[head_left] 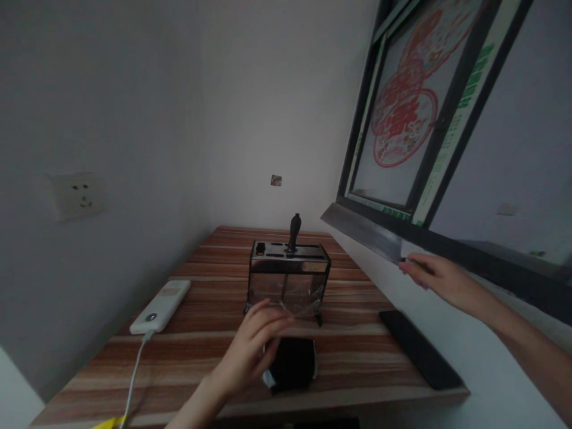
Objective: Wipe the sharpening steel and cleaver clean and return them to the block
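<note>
My left hand (250,345) hovers above the front of the table, fingers loosely bent and thumb apart, with nothing visible in it. Right beside it lies a black, flat, squarish object (292,364) with pale edges, whose kind I cannot make out. Behind the fingers stands a small clear-walled box (268,286) with a metal-like top and an upright black handle (295,231). My right hand (440,280) is at the window sill (364,229), its fingertips pinched together. Something small and dark shows at those fingertips, too small to name.
A white power bank (161,307) with a white cable (135,375) lies at the left of the wooden table (223,274). A black phone-like slab (420,348) rests by the right edge. Walls enclose the table, with a socket (78,195) at left and a window (402,119) at right.
</note>
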`<state>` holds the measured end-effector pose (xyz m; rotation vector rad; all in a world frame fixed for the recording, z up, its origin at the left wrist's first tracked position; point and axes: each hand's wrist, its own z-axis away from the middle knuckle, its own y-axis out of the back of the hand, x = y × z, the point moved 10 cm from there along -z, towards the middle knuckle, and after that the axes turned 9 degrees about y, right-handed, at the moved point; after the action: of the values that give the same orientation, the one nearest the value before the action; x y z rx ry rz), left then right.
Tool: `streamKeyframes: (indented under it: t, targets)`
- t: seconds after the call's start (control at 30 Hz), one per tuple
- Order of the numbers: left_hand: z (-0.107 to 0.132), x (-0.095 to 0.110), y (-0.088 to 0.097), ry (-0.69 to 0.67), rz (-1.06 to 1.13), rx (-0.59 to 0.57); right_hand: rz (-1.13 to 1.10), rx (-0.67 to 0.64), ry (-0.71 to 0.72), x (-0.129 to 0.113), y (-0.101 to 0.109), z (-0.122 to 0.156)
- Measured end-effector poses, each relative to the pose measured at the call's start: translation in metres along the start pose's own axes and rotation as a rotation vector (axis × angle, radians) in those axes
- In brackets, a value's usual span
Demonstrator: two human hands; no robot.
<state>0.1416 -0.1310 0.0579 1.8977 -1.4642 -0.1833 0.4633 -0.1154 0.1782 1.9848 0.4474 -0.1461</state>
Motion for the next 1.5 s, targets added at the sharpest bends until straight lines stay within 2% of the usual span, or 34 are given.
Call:
streamKeyframes:
  t: [0.07,0.13,0.2,0.23,0.3,0.4,0.47,0.57,0.77,0.9,1.0,1.13,1.3,1.5]
  targets:
    - [-0.007,-0.016,0.031,0.024,-0.013,0.214,0.315,0.058,0.005,-0.004,0.022,-0.022]
    - [-0.01,-0.044,0.056,0.131,-0.01,0.419,0.571,0.056,0.078,-0.019,0.032,-0.045]
    - [-0.01,-0.078,0.067,0.272,0.052,0.545,0.784,0.034,0.147,-0.034,0.037,-0.066]
    - [-0.01,-0.095,0.065,0.339,0.117,0.562,0.874,0.021,0.185,-0.042,0.039,-0.075]
    - [-0.011,-0.127,0.052,0.437,0.27,0.516,1.013,0.006,0.277,-0.059,0.045,-0.093]
    - [-0.009,-0.163,0.022,0.543,0.485,0.37,1.15,-0.023,0.469,-0.087,0.053,-0.116]
    - [-0.004,-0.181,0.005,0.592,0.595,0.292,1.232,-0.036,0.6,-0.106,0.058,-0.127]
    - [0.005,-0.199,-0.01,0.658,0.699,0.226,1.305,-0.068,0.75,-0.13,0.061,-0.141]
    - [0.011,-0.21,-0.023,0.713,0.76,0.155,1.383,-0.161,0.885,-0.158,0.052,-0.168]
    - [0.01,-0.21,-0.021,0.721,0.76,0.155,1.32,-0.21,0.911,-0.164,0.042,-0.183]
    - [0.008,-0.209,-0.018,0.726,0.77,0.145,1.224,-0.195,0.912,-0.167,0.038,-0.192]
    - [0.007,-0.205,-0.017,0.731,0.783,0.131,1.092,-0.186,0.923,-0.166,0.031,-0.203]
    - [0.006,-0.201,-0.014,0.739,0.763,0.129,1.07,-0.235,0.915,-0.154,0.018,-0.214]
    - [0.006,-0.2,-0.012,0.744,0.748,0.139,0.985,-0.151,0.918,-0.155,0.023,-0.216]
